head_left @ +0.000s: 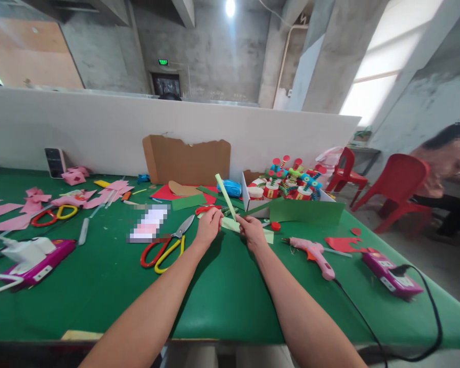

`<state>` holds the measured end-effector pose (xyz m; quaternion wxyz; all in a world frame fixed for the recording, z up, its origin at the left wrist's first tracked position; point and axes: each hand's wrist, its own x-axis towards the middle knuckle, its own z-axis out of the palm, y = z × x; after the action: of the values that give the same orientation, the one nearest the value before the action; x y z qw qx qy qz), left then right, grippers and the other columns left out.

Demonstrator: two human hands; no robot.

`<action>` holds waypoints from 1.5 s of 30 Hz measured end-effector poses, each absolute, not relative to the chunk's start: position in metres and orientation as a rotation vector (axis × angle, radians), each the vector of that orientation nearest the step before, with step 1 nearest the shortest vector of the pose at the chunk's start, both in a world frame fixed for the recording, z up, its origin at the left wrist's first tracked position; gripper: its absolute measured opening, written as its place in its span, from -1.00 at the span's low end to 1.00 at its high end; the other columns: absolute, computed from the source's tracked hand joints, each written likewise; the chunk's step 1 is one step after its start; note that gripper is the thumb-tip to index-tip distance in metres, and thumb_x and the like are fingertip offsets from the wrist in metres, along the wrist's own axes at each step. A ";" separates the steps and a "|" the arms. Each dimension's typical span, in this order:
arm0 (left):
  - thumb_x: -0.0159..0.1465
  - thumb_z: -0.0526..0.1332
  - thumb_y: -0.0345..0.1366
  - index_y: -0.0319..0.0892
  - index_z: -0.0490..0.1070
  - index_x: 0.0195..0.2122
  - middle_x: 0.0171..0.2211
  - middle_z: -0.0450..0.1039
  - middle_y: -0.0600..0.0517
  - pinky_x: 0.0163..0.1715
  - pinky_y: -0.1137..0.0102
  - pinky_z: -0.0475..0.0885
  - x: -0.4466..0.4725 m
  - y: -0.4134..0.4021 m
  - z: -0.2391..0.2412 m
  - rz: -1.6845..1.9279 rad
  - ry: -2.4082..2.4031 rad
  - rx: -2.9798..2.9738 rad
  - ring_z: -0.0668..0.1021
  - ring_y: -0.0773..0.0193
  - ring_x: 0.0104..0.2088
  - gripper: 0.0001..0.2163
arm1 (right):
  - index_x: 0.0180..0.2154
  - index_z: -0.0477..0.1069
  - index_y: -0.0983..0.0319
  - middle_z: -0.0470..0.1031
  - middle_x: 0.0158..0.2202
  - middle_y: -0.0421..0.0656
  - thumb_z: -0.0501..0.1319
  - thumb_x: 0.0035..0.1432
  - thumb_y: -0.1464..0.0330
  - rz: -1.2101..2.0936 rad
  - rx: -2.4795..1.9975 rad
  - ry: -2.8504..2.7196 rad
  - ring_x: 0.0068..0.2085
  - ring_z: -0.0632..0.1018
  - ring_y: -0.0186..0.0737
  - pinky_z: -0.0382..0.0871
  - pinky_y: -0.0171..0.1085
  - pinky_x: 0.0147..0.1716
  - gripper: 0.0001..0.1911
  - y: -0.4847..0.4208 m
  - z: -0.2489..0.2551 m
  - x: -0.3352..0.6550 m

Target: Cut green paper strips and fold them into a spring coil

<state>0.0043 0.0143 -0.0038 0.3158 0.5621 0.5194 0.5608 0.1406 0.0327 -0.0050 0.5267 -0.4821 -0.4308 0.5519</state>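
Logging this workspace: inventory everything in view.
Table: one, green, below
Paper strip: one, pale green, centre
Scissors: at least two, red-yellow, left
Glue gun: one, pink, right
Power strips: two, magenta, left, right
Box: one, white, right
Spring figures: several, multicoloured, boxed
Paper pieces: many, pink, green, red, scattered
Phone: one upright, dark, left
Cardboard: one, brown, back
Divider: one, white, back
Chairs: two, red, right
Person: one, pink top, right
Left hand: one, bare, centre
Right hand: one, bare, centre

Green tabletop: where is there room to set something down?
The tabletop is bare between the forearms, and between the left power strip and the large scissors. It's crowded around the toy box and, back left, among pink paper scraps.
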 end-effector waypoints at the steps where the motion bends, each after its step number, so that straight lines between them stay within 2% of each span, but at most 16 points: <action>1: 0.21 0.05 -0.15 -0.13 0.28 -0.49 -0.67 0.26 0.16 -0.59 0.45 0.21 0.006 0.014 -0.005 1.447 1.354 1.463 0.33 0.36 -0.66 -0.79 | -0.65 0.28 0.24 0.16 -0.80 -0.38 0.39 -0.28 0.10 1.329 -1.148 -1.026 -0.72 0.14 -0.50 -0.03 -0.41 -0.71 -0.59 0.032 -0.005 0.140; 5: 0.21 0.05 -0.06 -0.14 0.30 -0.46 -0.65 0.29 0.14 -0.63 0.46 0.22 0.014 0.013 -0.009 1.324 1.268 1.395 0.34 0.36 -0.67 -0.73 | -0.65 0.28 0.24 0.20 -0.78 -0.36 0.39 -0.28 0.09 1.300 -1.133 -1.072 -0.70 0.19 -0.48 0.02 -0.41 -0.70 -0.59 0.031 -0.006 0.138; 8: 0.15 0.14 0.00 -0.14 0.28 -0.47 -0.65 0.26 0.16 -0.66 0.46 0.20 0.017 0.013 -0.012 1.297 1.210 1.411 0.31 0.38 -0.68 -0.71 | -0.63 0.28 0.23 0.22 -0.76 -0.36 0.38 -0.27 0.11 1.233 -1.088 -1.138 -0.68 0.21 -0.47 0.06 -0.40 -0.69 -0.61 0.029 -0.006 0.136; 17: 0.03 0.21 -0.06 -0.15 0.26 -0.54 -0.68 0.30 0.15 -0.64 0.48 0.21 0.015 0.016 -0.009 1.406 1.245 1.317 0.33 0.40 -0.68 -0.74 | -0.60 0.33 0.23 0.38 -0.66 -0.29 0.38 -0.29 0.25 1.330 -1.014 -1.159 -0.60 0.39 -0.39 0.34 -0.36 -0.58 -0.72 0.027 -0.005 0.134; 22: 0.06 0.19 -0.04 -0.15 0.27 -0.57 -0.68 0.32 0.14 -0.65 0.48 0.22 0.014 0.013 -0.007 1.388 1.257 1.323 0.33 0.39 -0.68 -0.72 | -0.60 0.36 0.25 0.36 -0.68 -0.30 0.35 -0.27 0.32 1.331 -1.048 -1.118 -0.62 0.37 -0.42 0.33 -0.38 -0.60 -0.79 0.028 -0.004 0.135; 29: 0.09 0.15 0.02 -0.18 0.36 -0.44 -0.64 0.34 0.12 -0.61 0.47 0.29 0.014 0.012 -0.008 1.455 1.225 1.166 0.38 0.37 -0.64 -0.68 | -0.59 0.34 0.25 0.37 -0.69 -0.29 0.37 -0.27 0.33 1.338 -1.078 -0.999 -0.62 0.40 -0.39 0.34 -0.37 -0.58 -0.77 0.030 -0.004 0.135; 36: -0.04 0.28 -0.07 -0.18 0.34 -0.53 -0.66 0.32 0.14 -0.62 0.48 0.24 0.016 0.014 -0.008 1.427 1.243 1.293 0.35 0.40 -0.66 -0.73 | -0.57 0.37 0.25 0.39 -0.66 -0.29 0.36 -0.28 0.28 1.316 -1.034 -1.049 -0.59 0.39 -0.38 0.34 -0.36 -0.57 -0.77 0.026 -0.005 0.132; 41: -0.05 0.28 -0.05 -0.18 0.32 -0.56 -0.65 0.32 0.14 -0.58 0.47 0.26 0.014 0.014 -0.007 1.445 1.209 1.232 0.36 0.39 -0.63 -0.71 | -0.54 0.42 0.25 0.44 -0.60 -0.27 0.38 -0.29 0.33 1.408 -0.967 -1.049 -0.56 0.42 -0.39 0.38 -0.36 -0.52 -0.79 0.026 -0.002 0.135; 45: -0.05 0.30 -0.08 -0.19 0.33 -0.55 -0.64 0.32 0.13 -0.56 0.46 0.28 0.014 0.013 -0.005 1.411 1.163 1.228 0.36 0.40 -0.61 -0.72 | -0.58 0.39 0.25 0.43 -0.63 -0.26 0.39 -0.26 0.35 1.534 -0.965 -0.917 -0.57 0.43 -0.42 0.39 -0.38 -0.51 -0.80 0.030 -0.005 0.137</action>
<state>0.0139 0.0131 -0.0049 0.4527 0.4971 0.4708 0.5713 0.1374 0.0295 -0.0050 0.5272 -0.4038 -0.3835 0.6418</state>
